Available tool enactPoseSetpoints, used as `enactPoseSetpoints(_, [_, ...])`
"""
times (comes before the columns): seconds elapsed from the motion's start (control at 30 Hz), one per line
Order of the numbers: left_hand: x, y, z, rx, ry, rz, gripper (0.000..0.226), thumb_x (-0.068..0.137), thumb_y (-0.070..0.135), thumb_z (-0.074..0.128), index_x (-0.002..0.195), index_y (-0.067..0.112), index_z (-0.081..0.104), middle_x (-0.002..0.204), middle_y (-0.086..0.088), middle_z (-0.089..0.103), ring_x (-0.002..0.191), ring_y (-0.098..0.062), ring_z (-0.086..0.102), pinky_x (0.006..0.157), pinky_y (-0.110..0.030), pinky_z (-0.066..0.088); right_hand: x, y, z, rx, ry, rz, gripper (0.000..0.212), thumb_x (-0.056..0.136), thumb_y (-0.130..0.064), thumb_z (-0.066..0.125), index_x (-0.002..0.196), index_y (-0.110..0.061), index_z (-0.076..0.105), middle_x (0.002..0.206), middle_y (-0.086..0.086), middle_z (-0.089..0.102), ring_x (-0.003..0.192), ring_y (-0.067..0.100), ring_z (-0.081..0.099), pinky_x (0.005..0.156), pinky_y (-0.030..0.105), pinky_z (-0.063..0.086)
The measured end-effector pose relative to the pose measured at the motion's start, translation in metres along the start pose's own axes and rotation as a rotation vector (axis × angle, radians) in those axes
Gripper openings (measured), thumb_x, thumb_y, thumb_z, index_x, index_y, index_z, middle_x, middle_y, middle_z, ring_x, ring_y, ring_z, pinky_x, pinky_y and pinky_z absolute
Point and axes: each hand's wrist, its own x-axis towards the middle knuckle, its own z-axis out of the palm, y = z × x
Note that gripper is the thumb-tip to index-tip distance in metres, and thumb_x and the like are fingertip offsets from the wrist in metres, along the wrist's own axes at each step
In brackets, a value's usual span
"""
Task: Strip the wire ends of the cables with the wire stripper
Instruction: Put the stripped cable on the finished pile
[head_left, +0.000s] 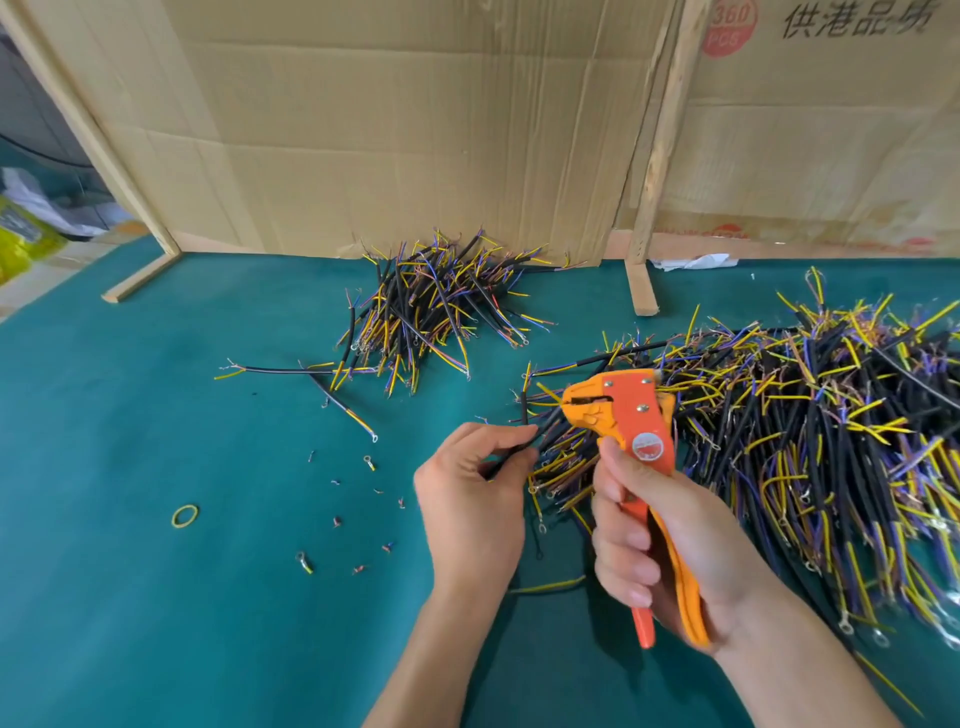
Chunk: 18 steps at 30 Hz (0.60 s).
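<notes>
Cable (519, 444) held in the left hand (470, 499) is a short black-sheathed piece, pinched between thumb and forefinger just left of the wire stripper (631, 421), with its far end running up toward the tool's head. Whether a conductor already sits in the stripper's mouth I cannot tell; the jaws stand slightly parted and the wire tips there are lost against the pile behind.

To do this step well, one coloured conductor at a time should go squarely into the mouth, only the short tip past the blades, with the sheath held close to the tool so the wire does not bend away. Then comes a firm, even squeeze of the handles, and the cable kept steady rather than tugged, by my judgement.

Left-hand fingers (511, 439) are clamped on the cable, wrist low over the green desk (156, 597), palm turned to the right. The right hand (670, 561) grips the orange and yellow handles, fingers wrapped round them and thumb up on the body, holding the tool upright with its head pointing left.

A large heap of cables (831, 447) lies on the right, a smaller pile (436, 306) sits far centre against the cardboard (363, 130), and snipped insulation bits (337, 521) and a rubber band (185, 516) dot the near left.
</notes>
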Motion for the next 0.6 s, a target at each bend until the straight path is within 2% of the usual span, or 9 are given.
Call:
enactPoseSetpoints(0.1, [0.014, 0.011, 0.011, 0.096, -0.107, 0.094, 0.023, 0.076, 0.004, 0.081, 0.087, 0.024, 0.081, 0.083, 0.014, 0.074, 0.079, -0.002, 0.068, 0.075, -0.017, 0.052, 0.004, 0.001, 0.002, 0.12, 0.07, -0.117, 0.031, 0.082, -0.039, 0.07, 0.069, -0.016, 0.054, 0.054, 0.002, 0.035, 0.035, 0.014, 0.035, 0.034, 0.025, 0.036])
enactPoseSetpoints(0.2, [0.036, 0.025, 0.016, 0.291, -0.353, 0.202, 0.016, 0.085, 0.025, 0.076, 0.1, 0.025, 0.079, 0.099, 0.011, 0.076, 0.091, 0.001, 0.064, 0.085, -0.015, 0.048, 0.011, -0.002, -0.005, 0.228, 0.133, -0.221, 0.019, 0.083, -0.033, 0.066, 0.082, -0.015, 0.059, 0.067, 0.006, 0.052, 0.054, 0.021, 0.055, 0.054, 0.034, 0.054])
enactPoseSetpoints(0.23, [0.046, 0.026, 0.011, 0.358, -0.36, 0.229, 0.018, 0.087, 0.032, 0.073, 0.103, 0.026, 0.078, 0.103, 0.012, 0.076, 0.093, -0.001, 0.062, 0.087, -0.018, 0.047, 0.013, -0.004, -0.009, 0.232, 0.154, -0.241, 0.017, 0.081, -0.031, 0.066, 0.084, -0.015, 0.06, 0.07, 0.006, 0.055, 0.058, 0.022, 0.058, 0.057, 0.036, 0.056])
enactPoseSetpoints(0.3, [0.07, 0.022, -0.014, 0.454, -0.193, 0.272, 0.018, 0.09, 0.033, 0.068, 0.103, 0.025, 0.077, 0.105, 0.009, 0.076, 0.095, -0.009, 0.064, 0.089, -0.025, 0.046, 0.017, -0.003, -0.018, 0.24, 0.159, -0.24, 0.014, 0.077, -0.026, 0.068, 0.083, -0.014, 0.064, 0.072, 0.007, 0.057, 0.059, 0.024, 0.061, 0.058, 0.038, 0.059])
enactPoseSetpoints(0.37, [0.1, 0.006, -0.055, 0.607, 0.089, 0.27, 0.018, 0.09, 0.023, 0.065, 0.104, 0.021, 0.075, 0.105, 0.0, 0.075, 0.102, -0.024, 0.063, 0.092, -0.033, 0.041, 0.021, 0.003, -0.025, 0.24, 0.097, -0.212, 0.015, 0.072, -0.024, 0.077, 0.08, -0.014, 0.071, 0.074, 0.009, 0.059, 0.062, 0.026, 0.063, 0.06, 0.04, 0.059])
enactPoseSetpoints(0.4, [0.116, -0.006, -0.079, 0.719, 0.213, 0.195, 0.024, 0.089, 0.02, 0.063, 0.11, 0.02, 0.071, 0.109, -0.005, 0.073, 0.108, -0.031, 0.059, 0.094, -0.036, 0.038, 0.022, 0.005, -0.027, 0.225, 0.062, -0.196, 0.021, 0.067, -0.024, 0.084, 0.08, -0.014, 0.072, 0.074, 0.009, 0.059, 0.063, 0.028, 0.064, 0.062, 0.042, 0.059])
enactPoseSetpoints(0.47, [0.137, -0.033, -0.125, 0.902, 0.356, -0.123, 0.043, 0.086, 0.018, 0.062, 0.129, 0.017, 0.057, 0.126, -0.019, 0.058, 0.123, -0.039, 0.044, 0.1, -0.043, 0.035, 0.025, 0.011, -0.028, 0.177, 0.016, -0.164, 0.037, 0.058, -0.025, 0.095, 0.084, -0.012, 0.072, 0.075, 0.011, 0.059, 0.065, 0.031, 0.064, 0.064, 0.045, 0.059])
enactPoseSetpoints(0.53, [0.143, -0.057, -0.157, 0.986, 0.34, -0.4, 0.054, 0.086, 0.017, 0.06, 0.138, 0.015, 0.043, 0.139, -0.026, 0.04, 0.133, -0.042, 0.031, 0.108, -0.05, 0.03, 0.026, 0.016, -0.026, 0.138, -0.013, -0.141, 0.044, 0.055, -0.026, 0.099, 0.086, -0.012, 0.071, 0.076, 0.012, 0.059, 0.067, 0.034, 0.064, 0.066, 0.046, 0.058])
enactPoseSetpoints(0.6, [0.143, -0.076, -0.174, 1.072, 0.237, -0.498, 0.048, 0.093, 0.023, 0.052, 0.139, 0.015, 0.043, 0.143, -0.024, 0.038, 0.134, -0.042, 0.031, 0.11, -0.05, 0.027, 0.027, 0.018, -0.025, 0.122, -0.03, -0.13, 0.043, 0.057, -0.025, 0.098, 0.088, -0.011, 0.071, 0.076, 0.013, 0.059, 0.068, 0.035, 0.065, 0.067, 0.046, 0.058])
